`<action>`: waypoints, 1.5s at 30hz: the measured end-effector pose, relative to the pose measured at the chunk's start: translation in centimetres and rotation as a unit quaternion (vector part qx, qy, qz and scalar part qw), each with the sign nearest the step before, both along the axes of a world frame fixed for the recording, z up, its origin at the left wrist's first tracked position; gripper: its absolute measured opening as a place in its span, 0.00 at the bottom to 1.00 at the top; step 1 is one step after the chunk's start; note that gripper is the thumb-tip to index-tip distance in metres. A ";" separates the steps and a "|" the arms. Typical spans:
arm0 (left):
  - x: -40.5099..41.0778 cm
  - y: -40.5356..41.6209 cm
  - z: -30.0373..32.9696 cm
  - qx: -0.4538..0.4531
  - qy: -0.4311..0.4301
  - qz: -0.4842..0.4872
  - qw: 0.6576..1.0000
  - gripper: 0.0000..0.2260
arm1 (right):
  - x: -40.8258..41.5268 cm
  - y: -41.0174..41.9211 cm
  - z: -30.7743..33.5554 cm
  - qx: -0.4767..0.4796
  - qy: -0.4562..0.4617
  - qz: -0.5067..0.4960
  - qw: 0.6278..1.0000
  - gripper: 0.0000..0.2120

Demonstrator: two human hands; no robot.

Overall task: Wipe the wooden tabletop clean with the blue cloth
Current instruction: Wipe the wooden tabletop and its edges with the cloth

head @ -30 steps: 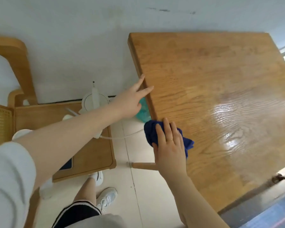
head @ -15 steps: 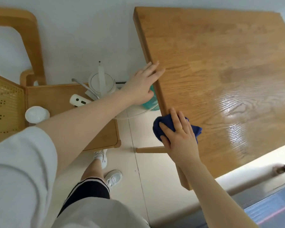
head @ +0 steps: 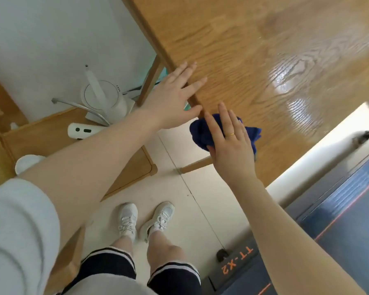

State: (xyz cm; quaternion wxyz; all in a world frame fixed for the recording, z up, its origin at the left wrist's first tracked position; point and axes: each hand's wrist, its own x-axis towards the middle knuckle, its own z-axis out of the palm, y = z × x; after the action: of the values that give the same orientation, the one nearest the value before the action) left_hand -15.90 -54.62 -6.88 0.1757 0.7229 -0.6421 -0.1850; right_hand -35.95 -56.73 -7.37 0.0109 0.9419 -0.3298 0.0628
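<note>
Downward swings the view, shoes point(head: 127, 218) now bottom centre. Right hand point(head: 230, 145), grip released, presses the cloth point(head: 202, 133) flat at mid-frame, half off the table point(head: 264, 50) edge. Left hand point(head: 173, 99) lies flat just beyond, holding nothing. One outward slide could drop it.

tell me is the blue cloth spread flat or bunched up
Bunched up: the blue cloth is a crumpled wad under the right hand at the tabletop edge, not spread flat.
</note>
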 end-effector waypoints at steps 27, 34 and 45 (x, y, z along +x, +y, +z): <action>-10.6 0.1 4.1 0.005 -0.022 -0.165 0.986 0.25 | -5.5 7.0 1.4 0.190 -0.342 -0.467 0.793 0.23; -13.1 -4.7 4.1 0.030 0.025 -0.183 0.982 0.25 | -8.0 -1.7 0.1 0.166 -0.241 -0.475 0.830 0.35; -17.1 -12.8 5.3 0.167 -0.245 -0.287 0.911 0.60 | -11.6 -4.7 -0.4 0.284 -0.420 -0.391 0.768 0.35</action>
State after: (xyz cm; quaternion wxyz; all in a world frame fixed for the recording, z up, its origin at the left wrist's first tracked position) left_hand -32.99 -67.44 -1.60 -0.1716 0.5490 -0.8044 -0.1490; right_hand -47.51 -61.40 -7.74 -0.3734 0.5714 -0.6438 0.3459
